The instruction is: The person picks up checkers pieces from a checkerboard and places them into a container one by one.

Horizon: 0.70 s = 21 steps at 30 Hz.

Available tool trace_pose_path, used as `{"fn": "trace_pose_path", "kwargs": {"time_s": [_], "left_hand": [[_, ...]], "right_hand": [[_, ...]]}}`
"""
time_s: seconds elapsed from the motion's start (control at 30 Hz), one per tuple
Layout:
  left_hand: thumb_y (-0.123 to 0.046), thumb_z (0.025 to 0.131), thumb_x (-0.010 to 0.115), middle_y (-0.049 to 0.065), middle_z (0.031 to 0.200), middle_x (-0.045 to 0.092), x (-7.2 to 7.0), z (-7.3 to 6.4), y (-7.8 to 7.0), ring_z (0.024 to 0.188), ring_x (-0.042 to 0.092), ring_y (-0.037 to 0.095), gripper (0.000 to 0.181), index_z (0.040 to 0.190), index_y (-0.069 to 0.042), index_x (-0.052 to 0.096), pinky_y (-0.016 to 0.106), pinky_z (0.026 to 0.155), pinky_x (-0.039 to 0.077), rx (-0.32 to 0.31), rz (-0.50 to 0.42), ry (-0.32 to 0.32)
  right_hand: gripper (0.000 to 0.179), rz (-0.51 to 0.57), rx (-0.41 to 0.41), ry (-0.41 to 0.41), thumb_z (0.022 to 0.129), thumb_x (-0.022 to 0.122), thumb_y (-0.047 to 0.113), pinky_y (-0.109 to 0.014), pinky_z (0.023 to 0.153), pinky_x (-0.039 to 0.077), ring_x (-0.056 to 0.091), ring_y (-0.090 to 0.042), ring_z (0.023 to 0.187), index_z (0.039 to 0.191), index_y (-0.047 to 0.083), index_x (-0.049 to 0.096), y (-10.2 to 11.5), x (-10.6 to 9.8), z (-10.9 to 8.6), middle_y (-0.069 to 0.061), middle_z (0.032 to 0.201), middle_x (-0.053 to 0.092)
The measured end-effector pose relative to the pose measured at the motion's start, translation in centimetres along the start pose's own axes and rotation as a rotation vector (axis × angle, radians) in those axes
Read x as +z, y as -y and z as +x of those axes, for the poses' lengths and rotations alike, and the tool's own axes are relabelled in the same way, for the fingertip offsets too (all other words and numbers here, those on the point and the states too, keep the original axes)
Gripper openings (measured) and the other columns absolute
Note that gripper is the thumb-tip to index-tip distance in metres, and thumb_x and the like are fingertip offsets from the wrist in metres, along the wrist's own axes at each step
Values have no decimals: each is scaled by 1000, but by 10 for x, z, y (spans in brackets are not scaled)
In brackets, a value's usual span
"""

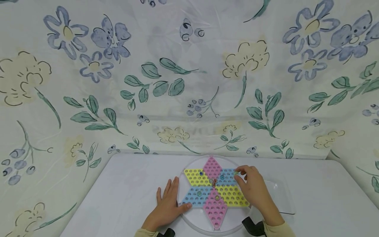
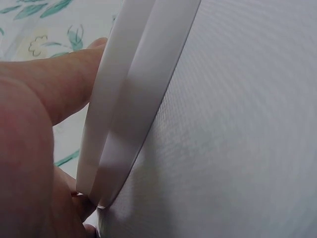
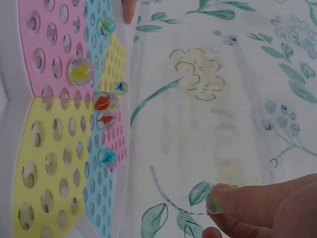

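A round white Chinese checkers board [image 1: 215,232] with a pink, yellow and blue star of holes lies on the table. My left hand [image 1: 165,209] rests at its left rim, fingers stretched out and thumb over the edge; the left wrist view shows the board's side wall [image 2: 119,99] beside the thumb. Above the upper right blue section, my right hand [image 1: 254,186] pinches a green glass marble [image 3: 214,203] between thumb and finger. Several marbles sit in the holes: a yellow one [image 3: 81,72], a blue one [image 3: 107,158], red ones [image 3: 105,120] near the centre.
A clear plastic tray or lid [image 1: 279,191] lies to the right of the board, partly behind my right hand. The white table [image 1: 124,191] meets a flower-printed cloth [image 1: 177,108] at the back and sides.
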<state>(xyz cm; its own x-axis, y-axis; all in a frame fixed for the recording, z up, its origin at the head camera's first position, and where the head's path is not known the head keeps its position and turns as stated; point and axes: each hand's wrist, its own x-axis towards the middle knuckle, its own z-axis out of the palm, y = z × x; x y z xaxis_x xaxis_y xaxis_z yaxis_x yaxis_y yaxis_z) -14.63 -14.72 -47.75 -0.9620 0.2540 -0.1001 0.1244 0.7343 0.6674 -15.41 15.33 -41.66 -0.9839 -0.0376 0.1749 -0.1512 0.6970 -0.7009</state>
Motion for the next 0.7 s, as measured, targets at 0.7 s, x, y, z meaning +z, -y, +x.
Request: {"fn": "trace_pose_path", "kwargs": {"time_s": [0.7], "left_hand": [[-52,88,71,25,165,13,0,2,3,152,-1,45,109,157,8,13,68,111,-16,-9,2,16]], "right_hand": [[24,-44,44,-53,98,63,10,-37,70,46,51,-26,86,116,-5,63,-26,-23,2,-16,100,58]]}}
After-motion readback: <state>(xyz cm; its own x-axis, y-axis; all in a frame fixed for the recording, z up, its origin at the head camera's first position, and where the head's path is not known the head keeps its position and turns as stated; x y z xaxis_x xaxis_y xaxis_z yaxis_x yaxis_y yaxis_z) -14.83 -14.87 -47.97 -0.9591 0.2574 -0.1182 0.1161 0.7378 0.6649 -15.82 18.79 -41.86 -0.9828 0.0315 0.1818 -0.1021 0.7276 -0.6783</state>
